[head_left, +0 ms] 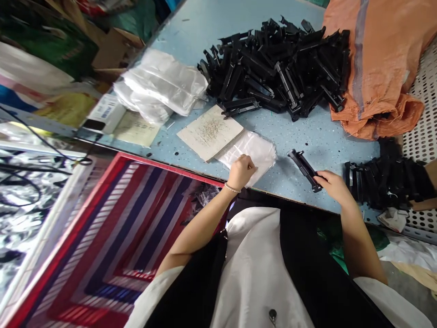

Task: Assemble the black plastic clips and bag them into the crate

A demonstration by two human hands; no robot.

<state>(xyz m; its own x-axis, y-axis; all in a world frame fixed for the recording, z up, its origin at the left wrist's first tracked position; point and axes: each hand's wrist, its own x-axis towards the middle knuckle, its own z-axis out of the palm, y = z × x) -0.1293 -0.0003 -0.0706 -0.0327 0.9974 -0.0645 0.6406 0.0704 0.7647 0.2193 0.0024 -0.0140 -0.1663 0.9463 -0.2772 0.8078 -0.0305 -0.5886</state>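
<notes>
My left hand point(241, 172) is closed over a clear plastic bag point(261, 152) that lies flat at the table's front edge, its fingers curled at the bag's near side. One end of the bag lies under or against a square board point(205, 132) with brown specks on it. In my right hand point(331, 183) is a long black plastic part point(303, 168), gripped at its near end and pointing away to the left. More parts of this sort form a big pile point(273, 68) at the back of the table.
Stacked clear bags point(164, 82) lie at the left beside a white box point(105, 111). An orange woven sack point(372, 68) covers the back right. Several black parts point(382, 180) stand in a row at the right. Below the table's left edge is a red crate point(119, 159) with a striped lining.
</notes>
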